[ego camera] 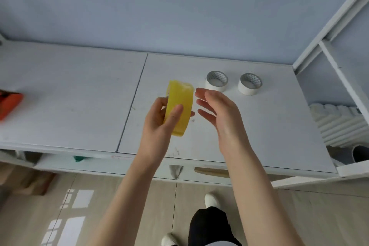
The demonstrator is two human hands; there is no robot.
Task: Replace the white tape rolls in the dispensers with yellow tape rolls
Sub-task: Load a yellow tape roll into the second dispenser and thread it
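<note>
My left hand grips a yellow tape roll on edge above the middle of the white table, thumb across its outer face. My right hand hovers just right of the roll, fingers spread and empty, not touching it. Two white tape rolls lie flat on the table behind my right hand, one close to my fingertips and one further right. An orange tape dispenser sits blurred at the far left edge, partly cut off.
A white shelf frame rises at the right, with a ribbed white foam pad beside the table. A blue wall stands behind the table. Below the near edge are tiled floor, my dark trousers and white shoes.
</note>
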